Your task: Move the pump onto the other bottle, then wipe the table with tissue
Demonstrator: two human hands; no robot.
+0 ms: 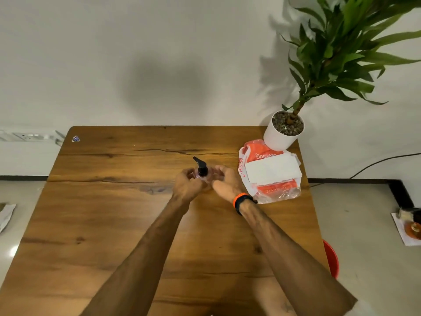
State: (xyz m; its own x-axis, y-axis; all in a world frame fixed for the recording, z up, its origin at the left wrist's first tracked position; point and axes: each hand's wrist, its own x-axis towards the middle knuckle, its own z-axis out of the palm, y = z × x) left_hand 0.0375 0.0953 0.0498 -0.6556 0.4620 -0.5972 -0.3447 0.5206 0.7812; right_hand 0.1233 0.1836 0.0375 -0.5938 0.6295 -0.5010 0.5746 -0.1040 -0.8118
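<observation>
1. both hands meet mid-table over a wooden table [114,224], forearms coming in from the bottom edge, elbows cut off.
2. left hand [185,185] is curled round the left side of a small clear bottle [197,176]; only a sliver of the bottle shows betw. the fingers, rest hidden.
3. black pump [201,167] sits on top of that bottle, nozzle pointing up-left, w/ nothing covering it.
4. right hand [224,180] is cupped close on the right side, fingers bent inward; looks to be on sth clear, maybe the 2nd bottle, but can't tell what it grips or if it grips at all.
5. orange/black wristband [242,201] on right wrist.
6. tissue pack [271,176], orange & white wrapper torn open, white sheets showing, just right of the hands.
7. white plant pot [281,131] at far right corner, touching or overlapping the pack's far end; leaves cut off by the frame.
</observation>
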